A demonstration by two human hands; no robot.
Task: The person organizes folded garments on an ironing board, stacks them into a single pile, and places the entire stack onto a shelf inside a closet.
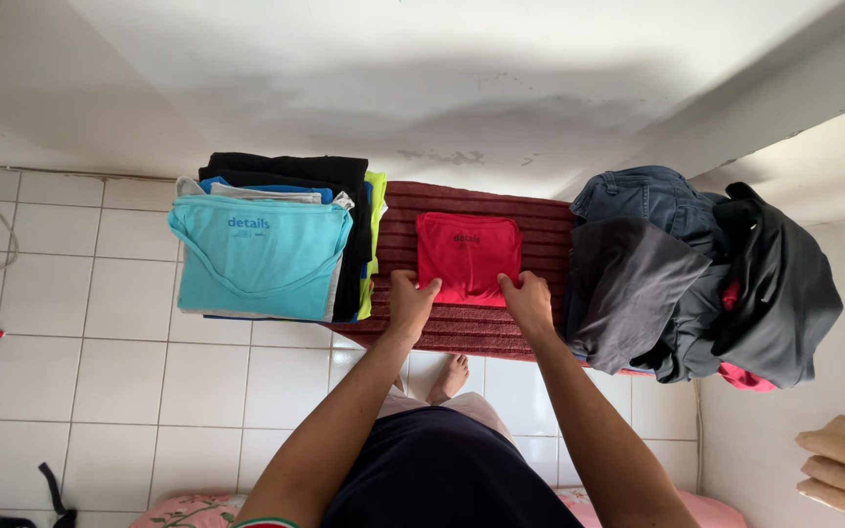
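Pressing down at the near edge of a folded red T-shirt (468, 256), both hands rest flat on the cloth rather than gripping it. The left hand (411, 301) sits at the shirt's seven o'clock corner, fingers spread and released, thumb reaching onto the red fabric. The right hand (528, 301) mirrors it at the five o'clock corner, palm down, also clenched on nothing. That symmetrical hold suits smoothing a fold: pressure at two corners keeps the square bundle from springing apart.

The shirt lies in the middle of a dark red ribbed cover on the tabletop (471, 328), with bare cover showing all round it, so it is clear of the heaps on either side.

At nine o'clock from the shirt stands a stack of folded tops (276, 244), a turquoise T-shirt (258, 256) uppermost, with black, blue, grey and lime-yellow edges showing beneath; it overhangs the tabletop's left end. Squared edges suggest finished pieces kept together.

At three o'clock lies a loose heap of unfolded clothes (696, 284): blue jeans (643, 196) at the back, dark grey and black garments draped over the front, a scrap of pinkish red peeking out low.

Below, a bare foot (450, 376) stands on the white tiled floor (100, 391).
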